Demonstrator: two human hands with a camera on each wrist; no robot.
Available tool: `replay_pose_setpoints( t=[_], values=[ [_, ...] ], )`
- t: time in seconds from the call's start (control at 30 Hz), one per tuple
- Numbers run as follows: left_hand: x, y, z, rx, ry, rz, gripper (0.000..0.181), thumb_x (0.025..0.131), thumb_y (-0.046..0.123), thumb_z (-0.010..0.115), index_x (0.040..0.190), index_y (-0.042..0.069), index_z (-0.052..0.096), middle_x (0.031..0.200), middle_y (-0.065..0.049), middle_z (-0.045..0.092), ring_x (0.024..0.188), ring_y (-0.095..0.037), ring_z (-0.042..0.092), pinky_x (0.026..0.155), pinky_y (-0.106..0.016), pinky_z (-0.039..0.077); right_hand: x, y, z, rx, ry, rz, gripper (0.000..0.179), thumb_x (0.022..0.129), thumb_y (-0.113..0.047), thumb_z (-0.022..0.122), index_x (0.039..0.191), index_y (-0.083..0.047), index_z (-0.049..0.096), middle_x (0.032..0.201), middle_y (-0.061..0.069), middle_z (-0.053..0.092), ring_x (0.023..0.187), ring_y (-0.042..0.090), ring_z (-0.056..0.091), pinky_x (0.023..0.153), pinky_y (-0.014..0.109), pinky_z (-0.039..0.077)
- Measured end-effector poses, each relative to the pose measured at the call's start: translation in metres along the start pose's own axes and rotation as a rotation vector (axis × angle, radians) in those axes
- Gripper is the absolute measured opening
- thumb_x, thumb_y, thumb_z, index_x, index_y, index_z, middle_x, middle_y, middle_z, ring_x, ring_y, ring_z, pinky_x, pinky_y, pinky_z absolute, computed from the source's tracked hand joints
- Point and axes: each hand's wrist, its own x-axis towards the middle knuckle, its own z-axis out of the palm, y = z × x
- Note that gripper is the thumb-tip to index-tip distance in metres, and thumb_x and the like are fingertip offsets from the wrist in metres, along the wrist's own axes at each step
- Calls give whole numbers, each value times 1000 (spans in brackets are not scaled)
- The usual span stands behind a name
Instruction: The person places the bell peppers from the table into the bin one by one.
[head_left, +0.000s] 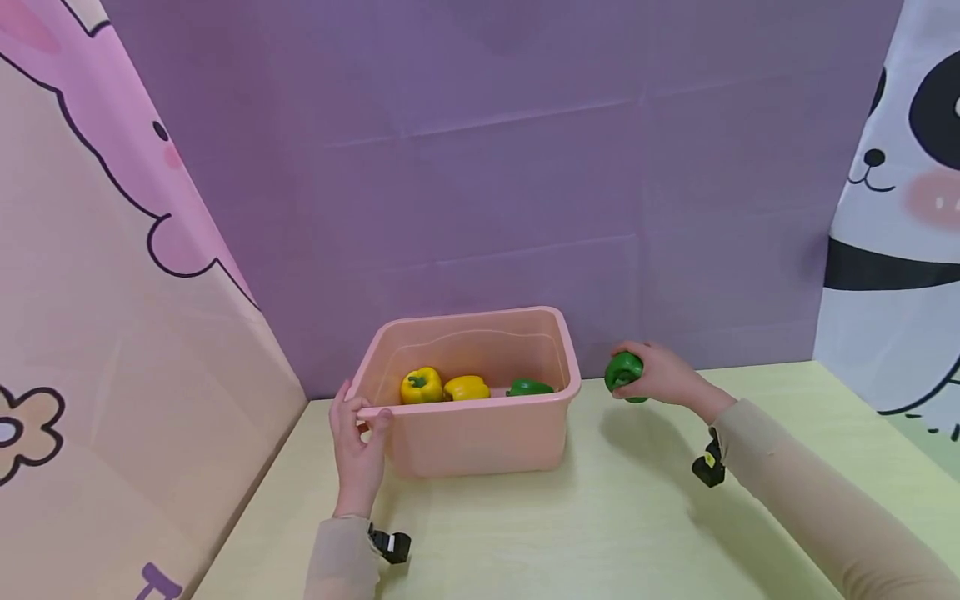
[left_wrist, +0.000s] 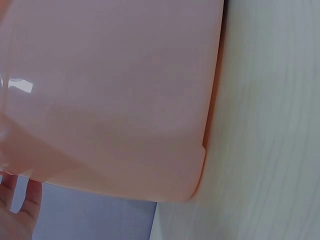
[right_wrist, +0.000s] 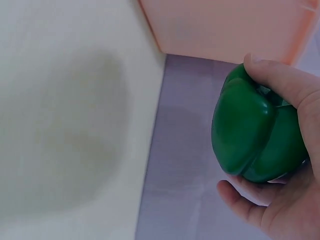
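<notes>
A pink plastic bin (head_left: 480, 437) stands on the table. Inside it are two yellow bell peppers, one with its stem showing (head_left: 422, 386) and another on its side (head_left: 467, 387), plus a green bell pepper (head_left: 529, 387) partly hidden by the front rim. My left hand (head_left: 360, 450) grips the bin's rim at the front left corner; in the left wrist view only some of its fingers (left_wrist: 32, 200) show, at the bin's edge. Right of the bin, my right hand (head_left: 663, 379) holds another green bell pepper (right_wrist: 250, 130) above the table, thumb and fingers around it.
The pale wooden table (head_left: 525, 533) runs back to a purple cloth wall (head_left: 480, 183) close behind the bin. A printed cloth panel with a pink animal (head_left: 112, 108) borders the left side, and one with a panda (head_left: 892, 325) the right.
</notes>
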Motion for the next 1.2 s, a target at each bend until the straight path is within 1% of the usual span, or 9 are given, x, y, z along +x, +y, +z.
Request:
replay_pose_setpoints(
  t=[0.07, 0.2, 0.27, 0.4, 0.63, 0.83, 0.93, 1.03, 1.2],
  values=[
    [0, -3, 1, 1, 2, 2, 20, 94, 10, 60, 101, 1, 43, 152, -23, 23, 136, -40, 30, 89, -46, 36, -1, -2, -6, -5, 8, -1, 61, 72, -32, 85, 122, -9, 58, 106, 18, 54, 92, 32, 53, 72, 45, 49],
    [3, -23, 1, -8, 10, 2, 22, 93, 10, 61, 103, 2, 43, 153, -20, 22, 136, -39, 28, 89, -49, 37, -1, -5, -17, -17, 28, -8, 61, 73, -30, 84, 124, -7, 57, 108, 19, 54, 94, 34, 53, 73, 46, 49],
    [5, -35, 1, -6, 12, -5, 23, 93, 11, 62, 105, 3, 44, 155, -16, 22, 137, -37, 28, 90, -46, 37, -1, -6, -21, -27, 36, -7, 61, 73, -29, 84, 124, -7, 57, 109, 20, 54, 96, 35, 52, 74, 47, 49],
    [4, -43, -1, 21, 13, -19, 25, 94, 17, 63, 106, 6, 44, 156, -7, 22, 137, -32, 30, 89, -35, 37, 0, -8, -26, -47, 46, -6, 62, 72, -29, 84, 124, -9, 58, 111, 21, 53, 97, 35, 52, 75, 47, 49],
    [7, -39, -2, 12, 6, -27, 26, 94, 16, 63, 107, 4, 44, 156, -8, 21, 138, -32, 29, 89, -31, 35, 4, -13, -37, -61, 47, -20, 61, 73, -27, 84, 125, -8, 57, 113, 23, 51, 96, 35, 53, 75, 48, 48],
    [5, -3, -1, 8, -9, -38, 24, 96, 15, 59, 106, 1, 42, 154, -17, 21, 137, -37, 28, 92, -39, 34, 6, -18, -49, -88, 63, -40, 60, 73, -22, 83, 125, -7, 57, 112, 24, 51, 96, 36, 52, 77, 50, 48],
    [4, 6, -1, 10, -17, -36, 26, 97, 17, 57, 106, 0, 41, 154, -18, 21, 136, -41, 28, 91, -39, 35, 7, -21, -54, -105, 71, -43, 60, 73, -23, 83, 125, -8, 57, 111, 23, 52, 97, 36, 52, 78, 50, 47],
    [4, 0, 0, 6, -18, -32, 26, 97, 16, 58, 107, -2, 41, 154, -18, 21, 136, -41, 29, 90, -38, 35, 7, -24, -57, -110, 70, -36, 60, 73, -24, 83, 125, -9, 57, 111, 22, 52, 97, 36, 51, 78, 50, 47],
    [5, -27, 1, 15, -14, -58, 26, 95, 15, 62, 108, 2, 44, 156, -11, 20, 136, -34, 30, 90, -31, 35, 7, -29, -60, -111, 63, -27, 60, 73, -25, 83, 125, -11, 57, 113, 22, 52, 98, 35, 51, 79, 50, 47]
  ],
)
